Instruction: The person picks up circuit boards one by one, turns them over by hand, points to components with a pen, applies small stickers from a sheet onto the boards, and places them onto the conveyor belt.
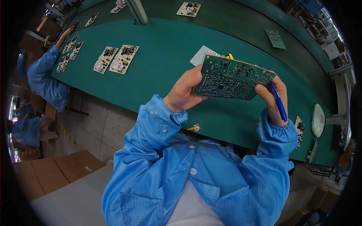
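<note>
A green circuit board [230,78] is held up above the table, its solder side facing me. My left hand [184,88] grips the board's left edge between thumb and fingers. At the right edge, my right hand [274,96] closes on the board with its thumb on the near face. A blue pen [278,101] also lies in my right hand, pointing down along the palm. Behind the board, a white card [203,55] and a yellow part [229,56] show in part on the table.
Two circuit boards [124,59] lie left on the green table [158,49], with several more beside a co-worker [47,71]. More boards lie on the far strip [188,9]. A yellow-and-red item [194,128] is near the front edge; a monitor [347,113] stands right.
</note>
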